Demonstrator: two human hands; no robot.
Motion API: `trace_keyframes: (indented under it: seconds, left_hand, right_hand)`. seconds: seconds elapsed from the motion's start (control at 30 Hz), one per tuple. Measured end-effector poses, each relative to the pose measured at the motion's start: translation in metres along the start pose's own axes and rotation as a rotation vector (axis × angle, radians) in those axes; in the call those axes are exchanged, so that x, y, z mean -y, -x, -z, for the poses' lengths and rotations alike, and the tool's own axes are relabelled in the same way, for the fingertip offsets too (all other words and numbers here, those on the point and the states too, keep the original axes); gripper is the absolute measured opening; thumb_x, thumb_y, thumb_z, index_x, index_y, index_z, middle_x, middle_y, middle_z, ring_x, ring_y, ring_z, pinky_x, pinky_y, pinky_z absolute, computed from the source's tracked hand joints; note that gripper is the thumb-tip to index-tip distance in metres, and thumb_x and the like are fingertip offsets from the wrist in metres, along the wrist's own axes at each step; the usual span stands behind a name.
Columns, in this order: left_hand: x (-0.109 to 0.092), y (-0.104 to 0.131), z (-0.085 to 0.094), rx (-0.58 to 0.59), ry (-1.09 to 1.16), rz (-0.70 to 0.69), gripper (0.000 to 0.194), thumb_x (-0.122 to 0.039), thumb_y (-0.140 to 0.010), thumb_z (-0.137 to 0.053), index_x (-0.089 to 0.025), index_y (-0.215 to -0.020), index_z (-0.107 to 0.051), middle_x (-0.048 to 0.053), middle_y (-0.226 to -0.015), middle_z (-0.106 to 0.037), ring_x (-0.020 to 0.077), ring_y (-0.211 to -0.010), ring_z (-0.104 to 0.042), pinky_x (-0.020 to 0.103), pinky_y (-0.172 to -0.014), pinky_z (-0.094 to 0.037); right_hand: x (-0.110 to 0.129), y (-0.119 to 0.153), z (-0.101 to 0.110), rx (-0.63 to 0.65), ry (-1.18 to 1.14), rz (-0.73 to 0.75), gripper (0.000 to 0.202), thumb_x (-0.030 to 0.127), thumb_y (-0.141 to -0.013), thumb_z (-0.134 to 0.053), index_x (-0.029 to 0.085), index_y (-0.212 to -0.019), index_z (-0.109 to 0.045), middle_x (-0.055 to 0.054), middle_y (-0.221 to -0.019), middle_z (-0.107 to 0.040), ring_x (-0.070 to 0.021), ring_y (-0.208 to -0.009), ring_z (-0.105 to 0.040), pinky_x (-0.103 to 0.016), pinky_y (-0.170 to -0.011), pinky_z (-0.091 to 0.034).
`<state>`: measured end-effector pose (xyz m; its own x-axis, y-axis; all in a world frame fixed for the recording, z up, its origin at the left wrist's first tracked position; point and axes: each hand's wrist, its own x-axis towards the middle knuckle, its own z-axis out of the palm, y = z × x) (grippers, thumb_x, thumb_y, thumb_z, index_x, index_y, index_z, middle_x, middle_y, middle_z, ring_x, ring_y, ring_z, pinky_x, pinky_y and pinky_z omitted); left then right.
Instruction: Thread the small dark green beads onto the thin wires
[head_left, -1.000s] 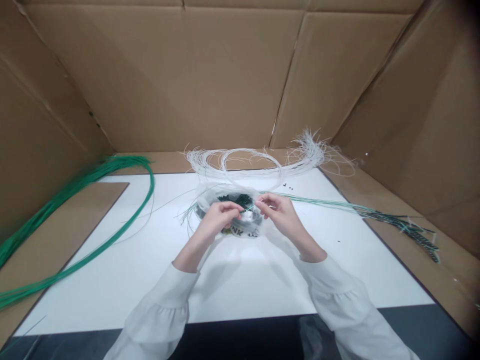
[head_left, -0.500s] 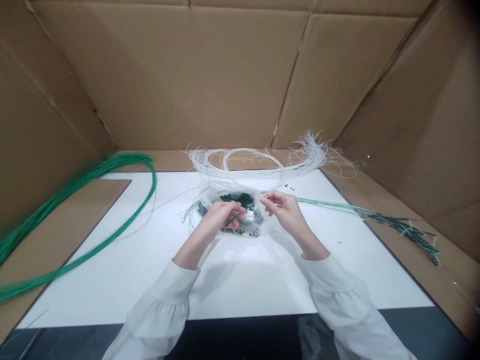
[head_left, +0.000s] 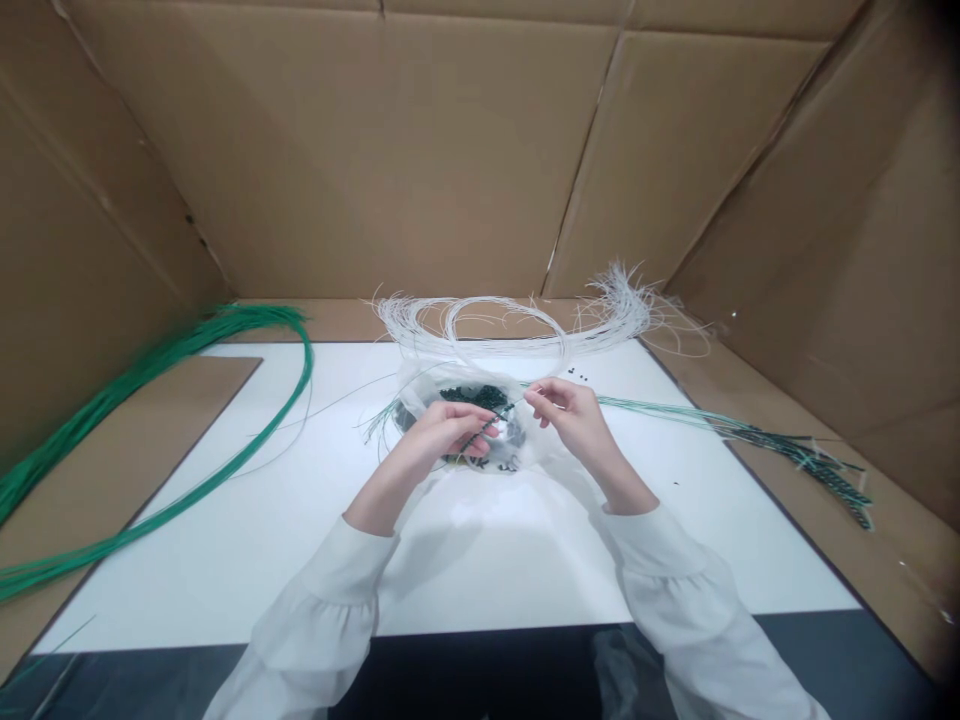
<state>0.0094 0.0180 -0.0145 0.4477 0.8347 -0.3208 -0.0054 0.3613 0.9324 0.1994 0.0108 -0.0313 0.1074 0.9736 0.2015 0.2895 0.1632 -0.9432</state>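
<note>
Over the bag (head_left: 415, 390), left hand (head_left: 450, 432) and right hand (head_left: 564, 408) both pinch the strand (head_left: 501, 413): slim, dark, speckled, slanting, paler toward the right!

Cool, fairly even light brightens the white board (head_left: 510, 570), its source out of view; faint, soft-edged shadows lie near the arms (head_left: 379, 495). The cardboard walls (head_left: 345, 150) look duller, sinking almost to black at upper right. Wide-angle stretch warps the edges, and the thin dark strand (head_left: 502, 413) lacks crisp detail.
</note>
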Motion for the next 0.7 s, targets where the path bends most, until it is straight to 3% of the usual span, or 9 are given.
trace_keyframes:
  seconds: [0.33,0.7]
  left_hand:
    - [0.0033,-0.0026,0.0039,0.045,-0.007,-0.014,0.025,-0.017,-0.064,-0.059,-0.011,-0.088,-0.066,0.005,-0.077,-0.066,0.0099,-0.056,-0.057,0.024,-0.059,-0.047]
    - [0.0046,-0.0040,0.0059,0.050,-0.082,-0.014,0.026,-0.018,-0.066,-0.059,-0.013,-0.091,-0.066,0.006,-0.083,-0.067,0.0065,-0.046,-0.054,0.019,-0.047,-0.040]
  right_hand:
    - [0.0019,0.0009,0.0002,0.008,0.001,0.002,0.025,0.040,-0.066,-0.061,0.015,-0.069,-0.059,0.000,-0.059,-0.054,-0.0110,-0.050,-0.049,-0.023,-0.045,-0.042]
    - [0.0052,0.0024,-0.0007,0.003,0.016,0.001,0.025,0.040,-0.067,-0.061,0.015,-0.068,-0.059,0.000,-0.057,-0.054,-0.0112,-0.050,-0.049,-0.023,-0.046,-0.042]
